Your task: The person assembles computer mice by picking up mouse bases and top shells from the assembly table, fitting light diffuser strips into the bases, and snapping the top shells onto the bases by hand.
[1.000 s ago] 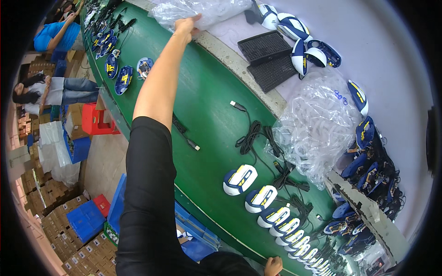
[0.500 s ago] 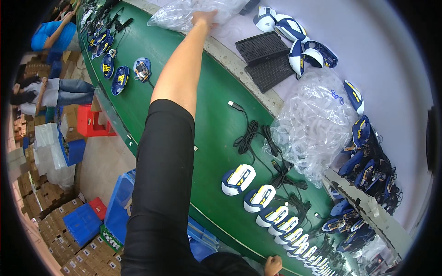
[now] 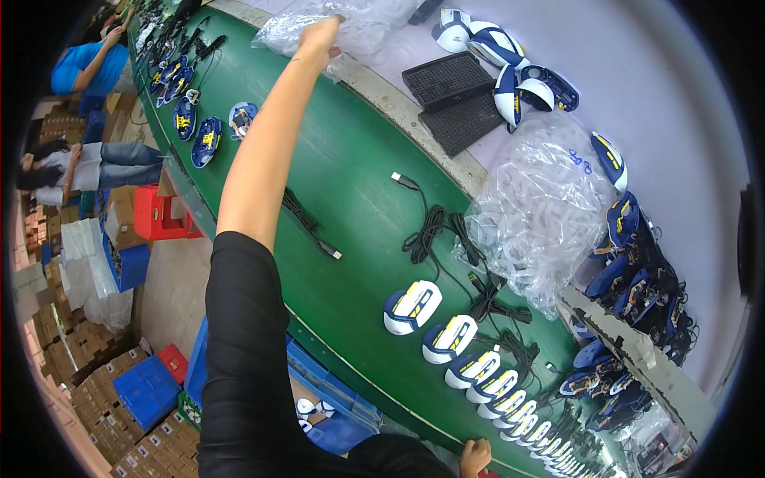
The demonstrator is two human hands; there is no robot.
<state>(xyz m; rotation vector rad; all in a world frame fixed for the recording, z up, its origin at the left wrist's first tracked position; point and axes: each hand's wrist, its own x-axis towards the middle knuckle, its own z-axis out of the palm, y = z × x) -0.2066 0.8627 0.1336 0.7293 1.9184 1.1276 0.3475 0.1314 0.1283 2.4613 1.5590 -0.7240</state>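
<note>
My left arm reaches far across the green belt. My left hand (image 3: 319,38) is at the near edge of a clear plastic bag (image 3: 366,28), its fingers bent together. Something see-through shows just below the fingertips, too small to make out. My right hand (image 3: 476,456) is low in the view at the belt's near edge, with curled fingers whose contents are hidden. Between the hands, a white and navy computer mouse (image 3: 412,307) heads a row of several like it. Black cables with USB plugs (image 3: 405,182) lie beyond them.
Open blue mouse shells (image 3: 207,142) lie on the green belt (image 3: 351,159). Past its far rim are black trays (image 3: 462,127), a large bag of clear parts (image 3: 542,207) and several mouse shells. Blue bins (image 3: 339,422) stand below. Two people are at the left.
My left hand has drawn back leftward from over the plastic bag to its edge. The left forearm swung left, uncovering a cable and plug on the belt. My right hand stayed about the same.
</note>
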